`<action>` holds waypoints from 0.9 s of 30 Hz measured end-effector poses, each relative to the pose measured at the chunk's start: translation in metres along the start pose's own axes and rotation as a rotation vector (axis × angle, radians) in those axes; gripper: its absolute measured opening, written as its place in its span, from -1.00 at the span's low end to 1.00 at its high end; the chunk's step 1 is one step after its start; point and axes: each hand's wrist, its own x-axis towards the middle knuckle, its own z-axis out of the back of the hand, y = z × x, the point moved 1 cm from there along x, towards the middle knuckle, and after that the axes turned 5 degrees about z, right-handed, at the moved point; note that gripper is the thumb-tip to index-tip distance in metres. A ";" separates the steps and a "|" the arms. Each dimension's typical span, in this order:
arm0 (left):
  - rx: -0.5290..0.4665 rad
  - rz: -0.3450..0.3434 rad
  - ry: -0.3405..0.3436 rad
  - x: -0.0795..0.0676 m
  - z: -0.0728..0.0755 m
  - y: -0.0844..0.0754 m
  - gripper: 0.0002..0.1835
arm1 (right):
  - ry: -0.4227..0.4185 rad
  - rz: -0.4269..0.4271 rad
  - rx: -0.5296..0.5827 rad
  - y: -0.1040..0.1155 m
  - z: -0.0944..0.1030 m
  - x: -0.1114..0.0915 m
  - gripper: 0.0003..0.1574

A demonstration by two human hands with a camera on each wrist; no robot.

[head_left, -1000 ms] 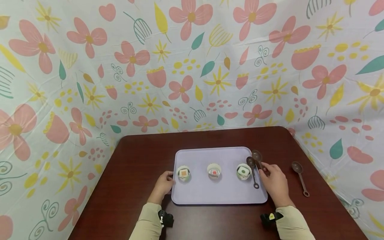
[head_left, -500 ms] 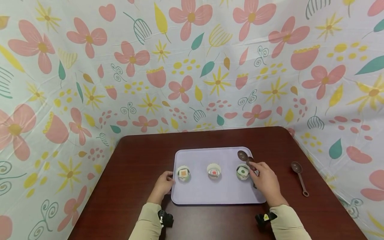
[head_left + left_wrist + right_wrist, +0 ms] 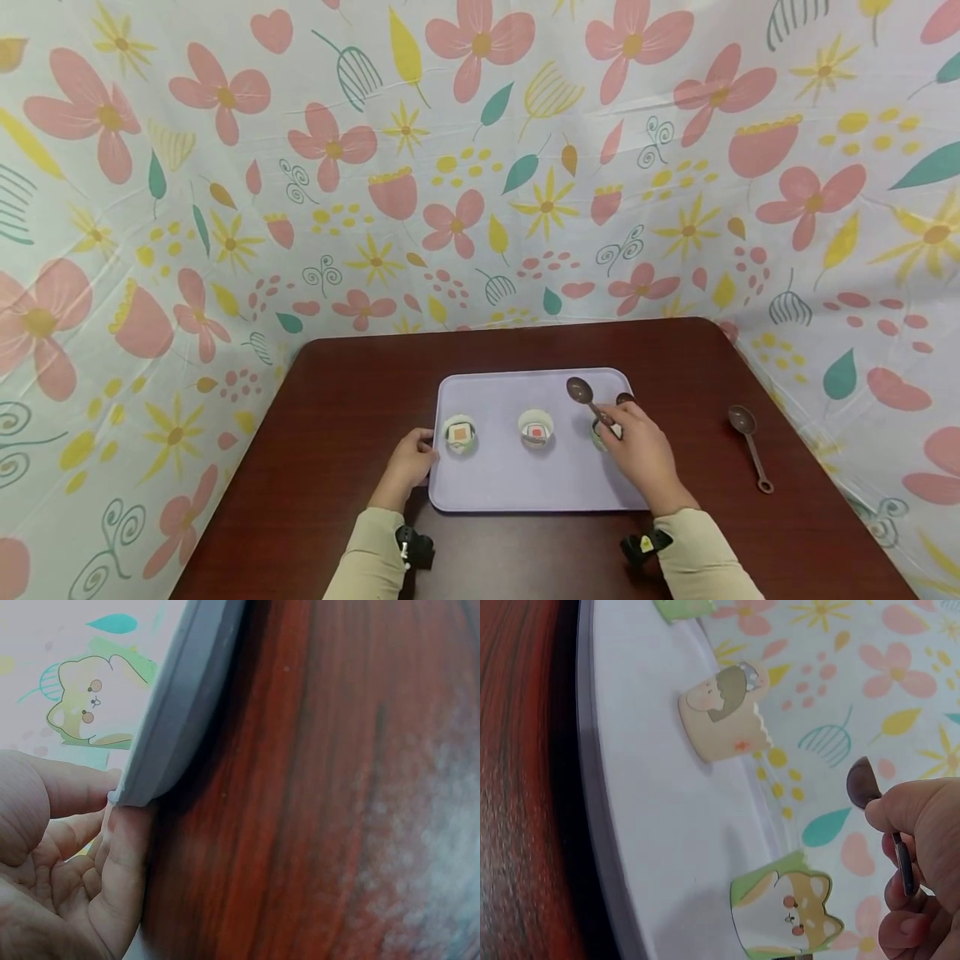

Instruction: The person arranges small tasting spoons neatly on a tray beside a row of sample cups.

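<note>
In the head view my left hand (image 3: pixel 408 462) grips the left edge of a pale lilac tray (image 3: pixel 495 483); in the left wrist view its thumb lies at the rim with the fingers underneath. My right hand (image 3: pixel 643 450) pinches a brown measuring spoon (image 3: pixel 579 389) by its handle, bowl pointing up-left, above the tray's right part. Below that hand sits the right cup (image 3: pixel 597 437), mostly covered. The middle cup (image 3: pixel 535 429) and left cup (image 3: pixel 459 435) hold small white squares marked red and orange. A second brown spoon (image 3: pixel 625 398) is mostly hidden behind the right hand.
Another brown spoon (image 3: pixel 752 442) lies on the dark wooden table (image 3: pixel 360 392), right of the tray. A flower-printed cloth (image 3: pixel 480 167) hangs behind and around the table. An animal-face cup (image 3: pixel 784 907) stands near the right hand in the right wrist view.
The right hand has carried its spoon leftward from the tray's right edge to over the right cup, which it now mostly covers. The left hand has stayed at the tray's edge.
</note>
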 end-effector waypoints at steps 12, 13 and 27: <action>-0.007 -0.004 0.005 0.001 0.001 0.001 -0.58 | -0.031 -0.026 0.006 0.020 -0.016 0.004 -0.64; -0.007 -0.003 0.006 0.000 0.001 0.001 -0.58 | -0.034 -0.036 0.004 0.022 -0.018 0.004 -0.63; 0.006 -0.006 0.000 -0.001 0.001 0.001 -0.59 | 0.016 -0.155 -0.057 0.030 -0.043 0.005 -0.55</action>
